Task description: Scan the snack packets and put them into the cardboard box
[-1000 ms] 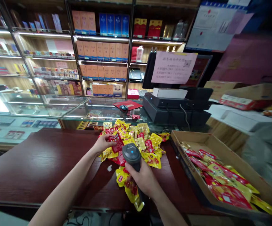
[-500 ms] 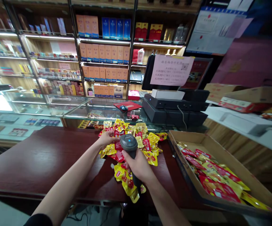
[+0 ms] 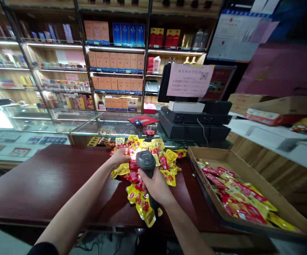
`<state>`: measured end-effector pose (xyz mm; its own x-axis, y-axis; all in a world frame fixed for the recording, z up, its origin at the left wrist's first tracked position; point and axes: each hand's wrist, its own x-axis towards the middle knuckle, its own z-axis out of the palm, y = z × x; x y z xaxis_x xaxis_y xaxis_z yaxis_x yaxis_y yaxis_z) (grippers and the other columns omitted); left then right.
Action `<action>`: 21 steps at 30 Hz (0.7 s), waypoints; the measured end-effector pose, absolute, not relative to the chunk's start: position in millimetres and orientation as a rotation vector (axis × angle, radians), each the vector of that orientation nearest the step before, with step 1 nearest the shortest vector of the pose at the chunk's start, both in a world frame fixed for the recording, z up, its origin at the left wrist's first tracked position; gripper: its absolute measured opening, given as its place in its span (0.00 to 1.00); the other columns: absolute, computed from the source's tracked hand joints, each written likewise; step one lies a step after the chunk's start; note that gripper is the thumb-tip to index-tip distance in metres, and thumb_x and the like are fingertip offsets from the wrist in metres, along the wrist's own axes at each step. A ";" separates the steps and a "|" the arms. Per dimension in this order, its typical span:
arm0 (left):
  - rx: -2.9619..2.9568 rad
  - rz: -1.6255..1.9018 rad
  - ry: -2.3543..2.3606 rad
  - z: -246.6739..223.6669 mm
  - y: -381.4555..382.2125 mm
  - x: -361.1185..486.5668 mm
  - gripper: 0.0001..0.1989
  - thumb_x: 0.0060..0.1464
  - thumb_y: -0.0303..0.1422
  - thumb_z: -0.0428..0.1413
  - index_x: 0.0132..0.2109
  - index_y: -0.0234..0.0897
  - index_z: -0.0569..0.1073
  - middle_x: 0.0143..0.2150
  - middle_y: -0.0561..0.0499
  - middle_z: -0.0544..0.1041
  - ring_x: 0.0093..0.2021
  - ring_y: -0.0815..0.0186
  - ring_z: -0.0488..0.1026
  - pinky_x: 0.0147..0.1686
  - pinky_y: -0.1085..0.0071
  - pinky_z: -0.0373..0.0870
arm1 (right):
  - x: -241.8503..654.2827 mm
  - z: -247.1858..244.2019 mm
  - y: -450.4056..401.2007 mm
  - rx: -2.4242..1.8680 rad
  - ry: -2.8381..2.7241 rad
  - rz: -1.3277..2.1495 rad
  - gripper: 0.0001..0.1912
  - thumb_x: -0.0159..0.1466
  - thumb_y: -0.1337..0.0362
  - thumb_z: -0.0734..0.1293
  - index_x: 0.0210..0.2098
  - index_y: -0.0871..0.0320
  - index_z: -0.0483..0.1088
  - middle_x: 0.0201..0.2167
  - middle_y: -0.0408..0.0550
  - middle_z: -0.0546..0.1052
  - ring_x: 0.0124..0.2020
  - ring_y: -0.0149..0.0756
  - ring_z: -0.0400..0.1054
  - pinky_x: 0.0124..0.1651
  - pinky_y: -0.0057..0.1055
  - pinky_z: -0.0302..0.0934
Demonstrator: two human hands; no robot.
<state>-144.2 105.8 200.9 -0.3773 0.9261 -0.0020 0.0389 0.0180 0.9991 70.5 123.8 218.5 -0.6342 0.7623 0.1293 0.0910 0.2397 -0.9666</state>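
A dark handheld scanner (image 3: 146,162) is in my right hand (image 3: 157,186), whose fingers wrap round its handle. Bright light from it falls on a red packet (image 3: 133,165) at its front. My left hand (image 3: 120,157) pinches that red packet at the left side of the pile. Red and yellow snack packets (image 3: 170,156) lie heaped beneath and around both hands, and more yellow ones (image 3: 143,205) trail toward the table's front edge. The scanner's head partly covers the pile.
An open cardboard box (image 3: 209,150) with more packets stands at the right. Behind the pile are a glass counter (image 3: 90,122), a mouse (image 3: 138,123) on a red mat, and a monitor (image 3: 164,83) with a paper sign. The brown table (image 3: 50,180) extends left. Stocked shelves line the back.
The scanner's light has come on, brightening the packets before it, and the blue light on its head no longer shows. Both hands keep nearly the same pose; the view has shifted slightly.
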 end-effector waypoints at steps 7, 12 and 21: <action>1.010 1.455 1.413 211.9 126.1 -115.1 0.15 0.34 0.30 0.69 0.31 0.33 0.74 0.25 0.53 0.77 0.26 0.69 0.74 0.30 0.75 0.71 | 99.3 222.5 129.0 -0.829 -1.828 1.444 0.15 0.60 0.52 0.68 0.39 0.57 0.70 0.17 0.41 0.74 0.14 0.35 0.67 0.17 0.28 0.61; 1.033 1.416 1.355 221.4 153.9 -76.3 0.19 0.30 0.32 0.72 0.30 0.33 0.73 0.26 0.54 0.77 0.25 0.71 0.73 0.29 0.75 0.71 | 134.4 232.2 137.8 -0.918 -1.738 1.455 0.15 0.61 0.54 0.68 0.40 0.58 0.67 0.16 0.39 0.72 0.13 0.31 0.65 0.16 0.25 0.60; 1.256 1.309 1.236 235.9 171.6 -31.9 0.15 0.37 0.31 0.68 0.35 0.32 0.76 0.29 0.51 0.79 0.28 0.68 0.74 0.31 0.75 0.69 | 174.6 235.0 146.3 -0.873 -1.740 1.356 0.15 0.63 0.50 0.65 0.36 0.56 0.66 0.15 0.38 0.70 0.13 0.33 0.66 0.16 0.25 0.60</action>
